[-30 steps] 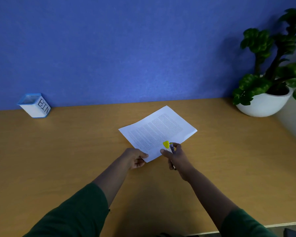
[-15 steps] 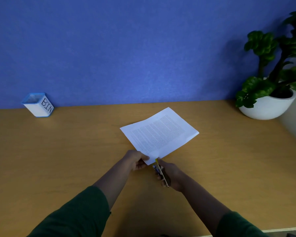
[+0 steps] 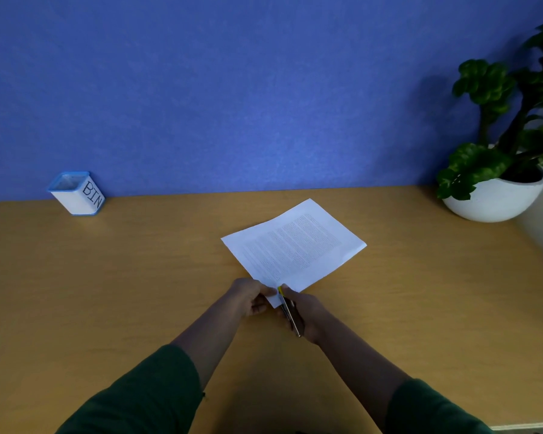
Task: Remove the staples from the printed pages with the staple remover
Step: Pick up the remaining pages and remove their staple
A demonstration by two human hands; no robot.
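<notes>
White printed pages (image 3: 295, 245) lie angled on the wooden desk (image 3: 107, 292), text side up. My left hand (image 3: 248, 297) pinches the near corner of the pages against the desk. My right hand (image 3: 301, 311) grips a slim staple remover (image 3: 287, 311) with a yellow tip and metal body. Its yellow tip rests at that same near corner, right beside my left fingers. The staple itself is too small to make out.
A small white and blue container marked BIN (image 3: 76, 193) stands at the back left against the blue wall. A potted plant in a white bowl (image 3: 496, 198) fills the back right corner. The desk's front edge runs along the bottom right.
My right hand has drawn back from on top of the page to its near corner, turning the staple remover so the tip points at the corner. My left hand stays on the corner.
</notes>
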